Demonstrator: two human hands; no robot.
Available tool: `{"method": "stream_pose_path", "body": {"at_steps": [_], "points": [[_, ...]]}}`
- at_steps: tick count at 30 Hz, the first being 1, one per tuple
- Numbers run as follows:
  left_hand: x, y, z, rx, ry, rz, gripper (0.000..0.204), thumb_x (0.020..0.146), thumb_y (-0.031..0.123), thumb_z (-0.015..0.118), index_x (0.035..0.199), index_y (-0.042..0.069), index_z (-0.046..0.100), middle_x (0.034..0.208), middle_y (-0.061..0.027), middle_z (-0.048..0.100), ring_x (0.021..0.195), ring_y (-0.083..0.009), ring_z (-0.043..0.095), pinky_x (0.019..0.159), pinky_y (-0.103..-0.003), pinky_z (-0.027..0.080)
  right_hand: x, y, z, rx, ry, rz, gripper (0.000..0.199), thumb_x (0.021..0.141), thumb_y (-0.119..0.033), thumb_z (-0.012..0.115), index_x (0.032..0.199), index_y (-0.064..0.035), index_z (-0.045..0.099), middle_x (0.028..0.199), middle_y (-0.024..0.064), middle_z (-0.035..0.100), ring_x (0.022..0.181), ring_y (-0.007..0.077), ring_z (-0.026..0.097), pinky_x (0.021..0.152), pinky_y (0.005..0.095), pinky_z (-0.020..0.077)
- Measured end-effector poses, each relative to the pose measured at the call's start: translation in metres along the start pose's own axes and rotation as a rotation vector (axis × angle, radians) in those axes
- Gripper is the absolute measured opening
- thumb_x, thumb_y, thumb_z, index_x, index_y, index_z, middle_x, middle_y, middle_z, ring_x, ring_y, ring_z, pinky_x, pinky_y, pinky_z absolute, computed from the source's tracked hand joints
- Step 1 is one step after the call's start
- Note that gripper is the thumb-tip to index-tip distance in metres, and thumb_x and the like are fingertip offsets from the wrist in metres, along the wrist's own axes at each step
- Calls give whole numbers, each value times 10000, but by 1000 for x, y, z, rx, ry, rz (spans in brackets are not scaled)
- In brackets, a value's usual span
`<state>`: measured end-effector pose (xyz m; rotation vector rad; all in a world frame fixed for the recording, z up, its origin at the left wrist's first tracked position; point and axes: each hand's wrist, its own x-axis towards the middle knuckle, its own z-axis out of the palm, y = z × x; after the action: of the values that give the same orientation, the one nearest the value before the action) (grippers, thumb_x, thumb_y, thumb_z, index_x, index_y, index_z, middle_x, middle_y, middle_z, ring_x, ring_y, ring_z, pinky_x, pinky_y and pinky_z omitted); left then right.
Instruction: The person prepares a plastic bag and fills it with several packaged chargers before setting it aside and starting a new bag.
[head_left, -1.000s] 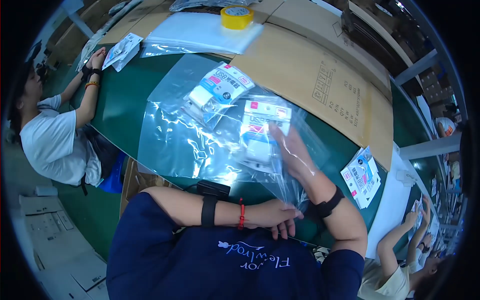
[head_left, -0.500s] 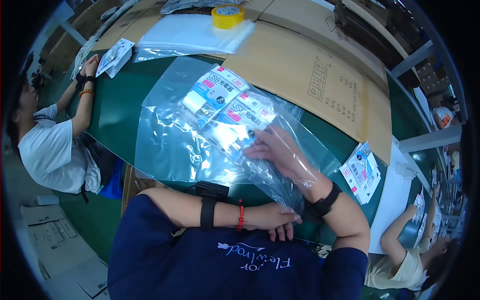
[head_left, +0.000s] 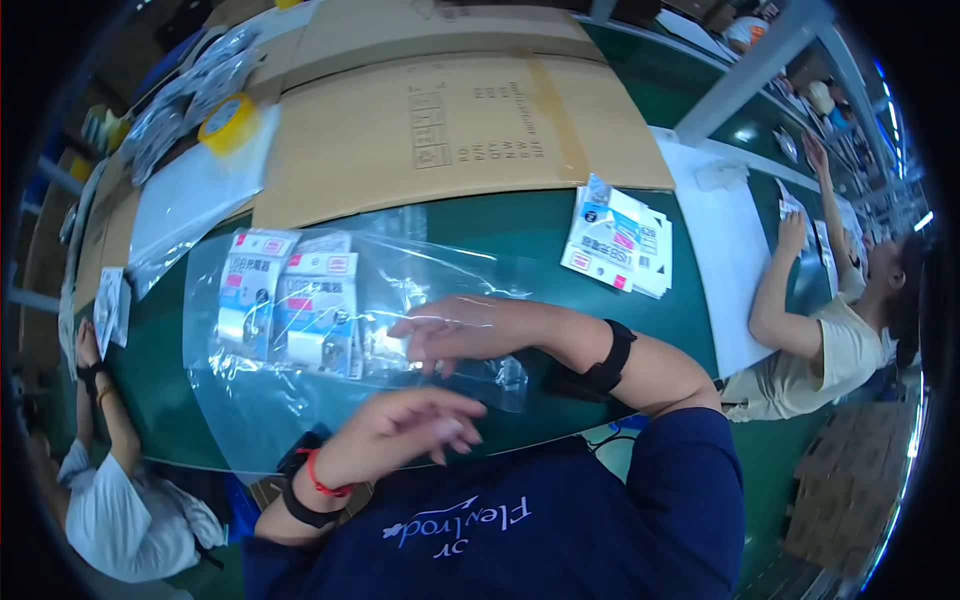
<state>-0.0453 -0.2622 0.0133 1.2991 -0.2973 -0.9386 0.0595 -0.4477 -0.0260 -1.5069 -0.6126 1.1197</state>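
A large clear plastic bag [head_left: 205, 385] lies flat on the green table, with white-and-blue carded charger packs [head_left: 320, 300] side by side inside it. My right hand [head_left: 450, 330] reaches in from the right at the bag's end, its fingers loosely stretched toward the packs and nothing seen in them. Whether it is under or over the film I cannot tell. Just below the bag's near edge, my left hand [head_left: 405, 430] hovers with fingers apart and holds nothing.
A stack of similar packs [head_left: 620, 240] lies to the right. Flattened cardboard [head_left: 370, 130] spans the back, beside clear bags [head_left: 190, 190] and a yellow tape roll [head_left: 228, 123]. Co-workers sit left and right; the left one's hand [head_left: 87, 343] is by another pack [head_left: 112, 305].
The view has swung right, so the bag appears farther left. My right hand has drawn back from the packs toward the bag's end. My left hand has lifted and its fingers have spread.
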Motion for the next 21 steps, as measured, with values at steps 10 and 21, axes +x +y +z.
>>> {"method": "stream_pose_path", "body": {"at_steps": [10,21], "points": [[28,-14,-10,-192,357,155,217,969,137,474,1102,3,580,861,-64,626,776,-124,606,635,-225,482,-134,6,-72,-505,930,-69,314,889,-170,610,1178,-48,587,1071,111,628,938,210,614,825,300,492],[40,-11,8,47,250,228,209,948,113,524,1120,7,577,891,-54,637,799,-93,603,660,-213,478,-143,40,-110,-1020,1199,174,567,747,-186,743,1256,-49,533,1190,193,562,1129,329,523,995,389,395]]}}
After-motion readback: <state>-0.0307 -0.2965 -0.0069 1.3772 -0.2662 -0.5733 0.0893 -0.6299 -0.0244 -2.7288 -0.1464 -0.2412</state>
